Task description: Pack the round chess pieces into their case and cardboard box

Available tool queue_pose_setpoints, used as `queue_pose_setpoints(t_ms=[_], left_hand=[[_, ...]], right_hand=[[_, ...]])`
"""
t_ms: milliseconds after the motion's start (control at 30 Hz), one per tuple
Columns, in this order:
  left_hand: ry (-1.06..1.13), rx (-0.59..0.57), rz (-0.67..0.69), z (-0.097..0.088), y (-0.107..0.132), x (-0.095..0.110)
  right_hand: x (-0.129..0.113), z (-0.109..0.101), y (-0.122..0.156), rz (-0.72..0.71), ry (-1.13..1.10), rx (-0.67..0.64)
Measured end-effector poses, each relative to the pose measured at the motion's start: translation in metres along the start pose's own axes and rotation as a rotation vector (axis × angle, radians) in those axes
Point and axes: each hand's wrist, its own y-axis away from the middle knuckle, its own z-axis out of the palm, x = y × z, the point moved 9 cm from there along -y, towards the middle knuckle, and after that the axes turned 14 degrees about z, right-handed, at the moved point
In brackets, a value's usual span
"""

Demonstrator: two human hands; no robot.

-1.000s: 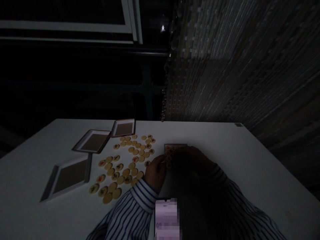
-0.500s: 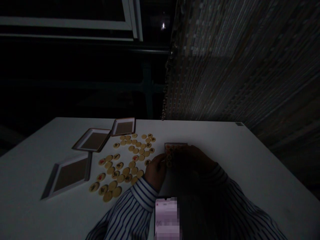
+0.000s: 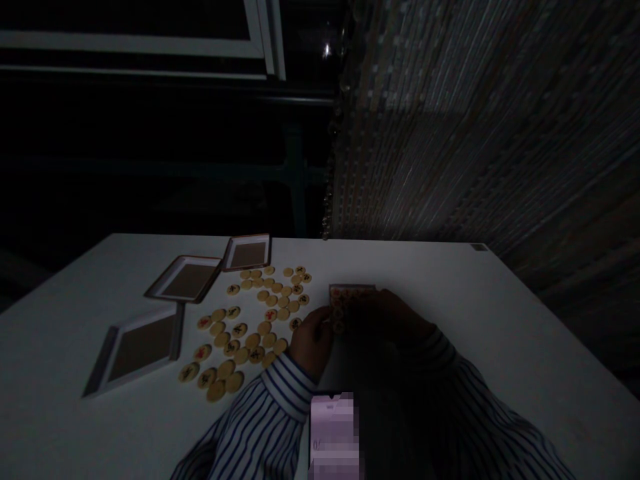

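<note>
A small shallow box [image 3: 353, 288] stands on the table in front of me, with several round Chinese chess pieces [image 3: 337, 301] set in rows inside it. My left hand [image 3: 311, 341] is at the box's near left side, fingers curled and closed; what they grip is hidden. Over the right part of the box lies my right hand [image 3: 393, 312], deep in shadow, so its fingers cannot be made out. To the left, many loose wooden chess pieces [image 3: 253, 341] are spread out, some with red or black characters facing up, others blank side up.
At the left lie a pale tray-like lid or box [image 3: 106, 363] and two shallow brown-edged ones [image 3: 165, 275], [image 3: 229, 253]. A lit phone [image 3: 330, 433] is at the near edge between my forearms. A bead curtain [image 3: 425, 133] hangs beyond the white table [image 3: 430, 263]; the room is dark.
Almost nothing differs. The view has shifted slightly, and the bead curtain's edge hangs a little differently; both hands stay at the box.
</note>
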Motion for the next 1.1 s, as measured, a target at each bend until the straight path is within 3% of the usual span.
queue_pose_setpoints(t_ms=[1100], left_hand=[[-0.031,0.004,0.000,-0.0010,-0.0004,0.0003]], right_hand=[[-0.0041,-0.0055,0.0019,-0.008,0.034,0.020]])
